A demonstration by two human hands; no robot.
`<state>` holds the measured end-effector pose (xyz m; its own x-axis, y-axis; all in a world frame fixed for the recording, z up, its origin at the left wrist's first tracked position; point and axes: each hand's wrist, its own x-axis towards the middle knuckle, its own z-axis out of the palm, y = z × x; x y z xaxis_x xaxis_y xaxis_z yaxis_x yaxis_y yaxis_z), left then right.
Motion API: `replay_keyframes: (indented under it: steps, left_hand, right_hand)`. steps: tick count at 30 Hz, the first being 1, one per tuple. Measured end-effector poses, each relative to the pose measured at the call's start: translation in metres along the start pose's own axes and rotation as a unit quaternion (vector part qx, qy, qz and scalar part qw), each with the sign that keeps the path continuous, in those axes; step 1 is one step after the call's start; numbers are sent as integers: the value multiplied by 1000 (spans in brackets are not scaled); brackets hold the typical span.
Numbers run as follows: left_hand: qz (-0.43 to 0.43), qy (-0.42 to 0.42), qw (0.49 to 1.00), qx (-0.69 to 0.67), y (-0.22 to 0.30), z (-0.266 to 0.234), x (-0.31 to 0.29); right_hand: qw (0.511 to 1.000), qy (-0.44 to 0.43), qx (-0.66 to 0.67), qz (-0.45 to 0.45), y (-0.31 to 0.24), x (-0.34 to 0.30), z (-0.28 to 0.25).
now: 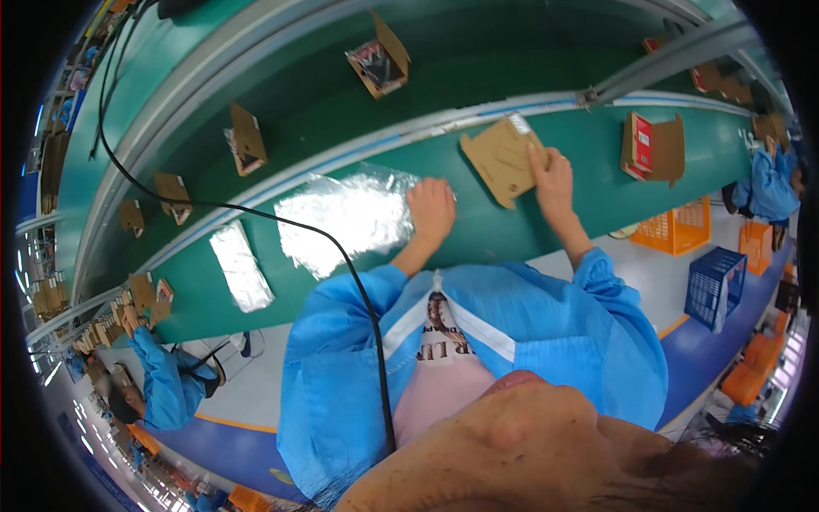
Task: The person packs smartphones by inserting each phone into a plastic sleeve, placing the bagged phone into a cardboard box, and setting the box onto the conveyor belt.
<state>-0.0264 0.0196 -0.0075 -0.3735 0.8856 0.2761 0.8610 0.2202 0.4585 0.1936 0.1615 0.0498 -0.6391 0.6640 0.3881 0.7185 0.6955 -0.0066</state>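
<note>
My right hand grips the near right edge of a flat brown cardboard box, thumb on top. The box lies tilted on the green work surface, a white label at its far corner. To its left, my left hand is closed, fingers curled down at the right edge of a spread of shiny clear plastic bags. What its fingertips hold, if anything, is hidden.
A folded stack of plastic lies further left. An open carton with a red item stands right. More open cartons sit on the far belt beyond a metal rail. A black cable hangs across the view. Co-workers are at both ends.
</note>
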Motion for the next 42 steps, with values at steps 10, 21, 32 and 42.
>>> replay_keyframes:
  steps: [10, 21, 32, 42]
  left_hand:
    - [59, -119, 983, 128, 14, -32, -5]
    - [-26, -25, 999, 39, -3, -17, -41]
    - [-17, -29, 998, -58, 1, -34, -42]
    - [-65, -63, 986, -138, -13, -17, -53]
  right_hand:
    - [941, 9, 242, 237, 30, -16, -2]
    - [930, -279, 188, 148, 8, 3, -10]
    - [896, -225, 319, 214, -16, 61, 65]
    - [557, -117, 729, 380, -69, -35, -18]
